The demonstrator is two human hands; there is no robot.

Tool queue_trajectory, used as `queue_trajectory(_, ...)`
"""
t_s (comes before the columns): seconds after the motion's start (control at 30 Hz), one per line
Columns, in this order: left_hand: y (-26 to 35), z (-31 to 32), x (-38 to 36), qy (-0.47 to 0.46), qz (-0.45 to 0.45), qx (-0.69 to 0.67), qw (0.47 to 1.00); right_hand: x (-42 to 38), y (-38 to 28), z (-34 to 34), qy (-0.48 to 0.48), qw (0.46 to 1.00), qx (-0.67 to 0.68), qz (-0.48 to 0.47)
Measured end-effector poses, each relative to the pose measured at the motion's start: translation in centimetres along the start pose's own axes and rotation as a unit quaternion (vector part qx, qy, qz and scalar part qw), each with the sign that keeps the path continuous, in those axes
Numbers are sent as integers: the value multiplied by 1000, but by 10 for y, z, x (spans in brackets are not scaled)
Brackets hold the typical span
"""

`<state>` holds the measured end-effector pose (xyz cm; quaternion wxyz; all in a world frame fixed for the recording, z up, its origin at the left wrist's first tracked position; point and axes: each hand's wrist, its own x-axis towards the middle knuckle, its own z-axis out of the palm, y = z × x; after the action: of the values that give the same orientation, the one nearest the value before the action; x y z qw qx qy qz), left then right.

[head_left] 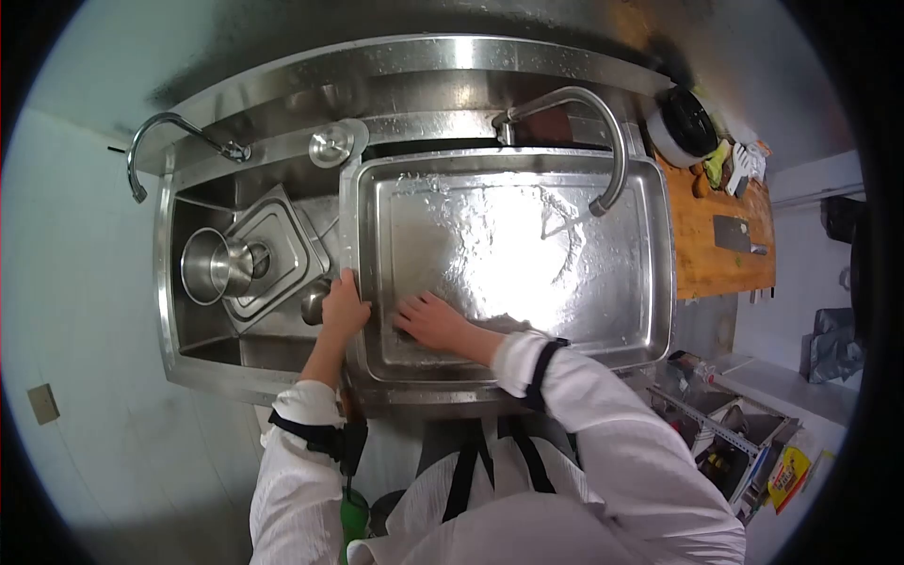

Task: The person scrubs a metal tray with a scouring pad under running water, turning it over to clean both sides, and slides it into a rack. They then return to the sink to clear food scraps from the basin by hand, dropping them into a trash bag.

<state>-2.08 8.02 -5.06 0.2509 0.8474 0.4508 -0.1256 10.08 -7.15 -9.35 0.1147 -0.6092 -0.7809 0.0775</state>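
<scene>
A large, shallow metal tray (424,240) lies over the right-hand sink, with a wet, shining bottom. My left hand (345,306) is closed on the tray's left rim near its front corner. Inside the tray, toward its front left, my right hand (435,322) rests on the bottom with its fingers spread and nothing held. Water runs or lies under the curved faucet (617,141) that arches over the tray's right part; which of the two I cannot tell.
The left basin (202,339) holds a metal pot (209,267) and a rectangular lid (282,250). Another faucet (141,141) stands behind it. At the right, a cleaver (731,233) lies on a wooden board (692,268) near a rice cooker (683,127). A shelf (725,428) stands front right.
</scene>
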Motion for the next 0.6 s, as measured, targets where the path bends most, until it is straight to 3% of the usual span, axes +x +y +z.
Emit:
queue_trajectory(0.1, -2, 0, 1, -5, -6, 6, 1000, 72, 39, 19, 88, 988, -69, 103)
queue_trajectory(0.17, -3, 2, 3, -7, 5, -11, 1000, 96, 74, 25, 207, 957, -124, 163)
queue_trajectory(0.23, -1, 1, 2, -5, -1, -10, 1000, 110, 106, 3, 112, 948, 16, 296)
queue_trajectory(0.3, 1, -1, 1, -5, -10, -16, 1000, 101, 131, -30, 123, 904, 49, 407)
queue_trajectory(0.37, 4, -3, 1, -15, -25, -9, 1000, 76, 146, -42, 185, 893, -28, 410)
queue_trajectory(0.43, 3, -3, 3, -21, -27, -9, 999, 61, 152, -45, 173, 883, 37, 435)
queue_trajectory(0.5, 5, -5, 0, -20, -30, -13, 999, 66, 151, -44, 172, 898, 69, 400)
queue_trajectory(0.57, 6, -6, 2, -20, -31, -15, 999, 100, 138, -40, 204, 876, 231, 370)
queue_trajectory(0.6, 6, -5, 2, -20, -30, -16, 999, 119, 129, -35, 241, 914, 163, 282)
